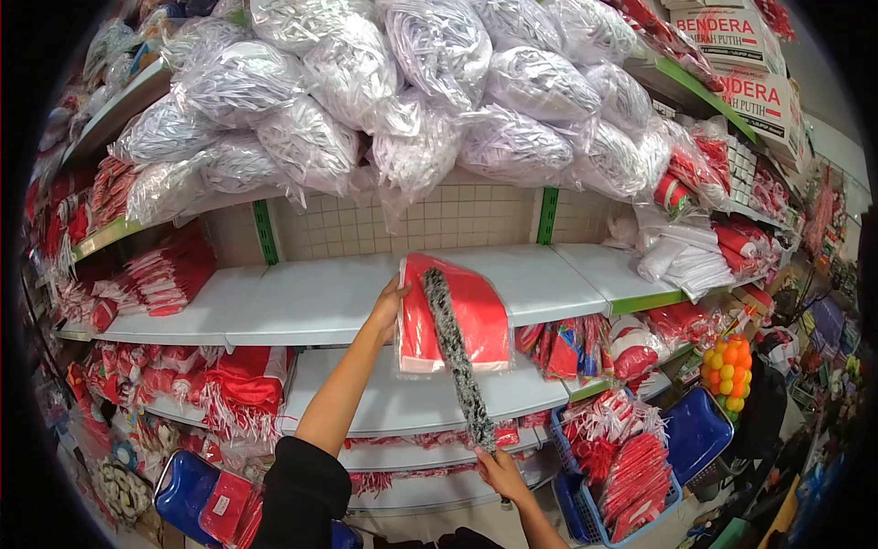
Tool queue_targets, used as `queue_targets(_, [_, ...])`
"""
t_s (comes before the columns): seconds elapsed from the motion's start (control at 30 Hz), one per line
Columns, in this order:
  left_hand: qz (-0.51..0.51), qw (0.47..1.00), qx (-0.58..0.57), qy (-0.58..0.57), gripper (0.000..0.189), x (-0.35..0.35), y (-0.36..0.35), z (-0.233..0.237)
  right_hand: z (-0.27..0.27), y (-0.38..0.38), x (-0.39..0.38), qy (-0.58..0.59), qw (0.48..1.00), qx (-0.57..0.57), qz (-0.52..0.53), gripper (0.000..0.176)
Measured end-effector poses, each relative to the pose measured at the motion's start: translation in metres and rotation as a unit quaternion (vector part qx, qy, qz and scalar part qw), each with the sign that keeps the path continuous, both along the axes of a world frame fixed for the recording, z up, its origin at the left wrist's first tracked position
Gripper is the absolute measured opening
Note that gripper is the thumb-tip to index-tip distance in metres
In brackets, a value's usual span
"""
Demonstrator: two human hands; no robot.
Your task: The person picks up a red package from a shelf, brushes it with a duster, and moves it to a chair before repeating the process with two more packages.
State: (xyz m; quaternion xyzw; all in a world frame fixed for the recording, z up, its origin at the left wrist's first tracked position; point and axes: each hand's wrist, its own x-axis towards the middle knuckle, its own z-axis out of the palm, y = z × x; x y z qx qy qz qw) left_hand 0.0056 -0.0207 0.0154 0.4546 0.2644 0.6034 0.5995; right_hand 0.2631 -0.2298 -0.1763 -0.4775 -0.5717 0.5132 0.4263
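Note:
My left hand (pixel 393 300) grips the left edge of a red and white item in a clear plastic packet (pixel 485 316), held up before the middle shelf. My right hand (pixel 498 470), lower down, has its fingers closed round the lower end of a fuzzy grey duster (pixel 457 366). The duster slants up to the left across the front of the packet, its tip near the packet's top. Behind them lies the pale shelf board (pixel 320 288).
Bags of white shredded strips (pixel 439 46) crowd the top shelf. Red packets (pixel 169 274) lie on the shelf at left, white rolls (pixel 672 252) at right. A blue basket (pixel 672 501) of red packets stands lower right, near blue chairs (pixel 700 430).

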Motion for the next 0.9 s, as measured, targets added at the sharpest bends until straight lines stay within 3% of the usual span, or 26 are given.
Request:
queue_targets(0.07, [-0.020, 1.000, 0.001, -0.009, 0.051, -0.013, 0.008, -0.010, -0.009, 0.015, 0.005, -0.008, 1.000, -0.023, 0.014, 0.040])
queue_targets(0.17, [0.003, 1.000, 0.004, 0.019, 0.061, -0.014, -0.002, -0.001, 0.045, 0.013, -0.014, 0.196, 0.975, -0.098, -0.023, 0.040])
queue_targets(0.2, [0.002, 1.000, 0.018, 0.017, 0.062, -0.015, 0.003, -0.008, 0.055, 0.016, -0.018, 0.157, 0.982, -0.103, -0.016, 0.043])
queue_targets(0.33, [0.006, 1.000, 0.005, -0.010, 0.074, -0.016, 0.011, -0.015, 0.078, 0.036, -0.029, 0.107, 0.975, -0.086, 0.177, 0.047])
queue_targets(0.57, [0.022, 0.999, 0.025, 0.008, 0.078, -0.017, 0.008, -0.016, 0.102, 0.075, -0.040, 0.195, 0.978, -0.071, -0.002, 0.043])
queue_targets(0.7, [-0.001, 1.000, 0.003, -0.029, 0.068, -0.016, 0.013, -0.014, 0.090, 0.073, -0.038, 0.121, 0.959, -0.094, 0.239, 0.043])
queue_targets(0.8, [0.069, 0.996, -0.051, -0.002, 0.067, -0.012, 0.006, -0.012, 0.081, 0.077, -0.032, 0.181, 0.974, -0.082, 0.107, 0.044])
queue_targets(0.87, [0.031, 0.999, -0.005, -0.006, 0.073, -0.015, 0.008, -0.014, 0.084, 0.075, -0.036, 0.218, 0.974, -0.064, -0.028, 0.048])
queue_targets(0.9, [0.012, 1.000, 0.019, -0.008, 0.076, -0.017, 0.009, -0.014, 0.079, 0.075, -0.036, 0.203, 0.977, -0.063, -0.005, 0.049])
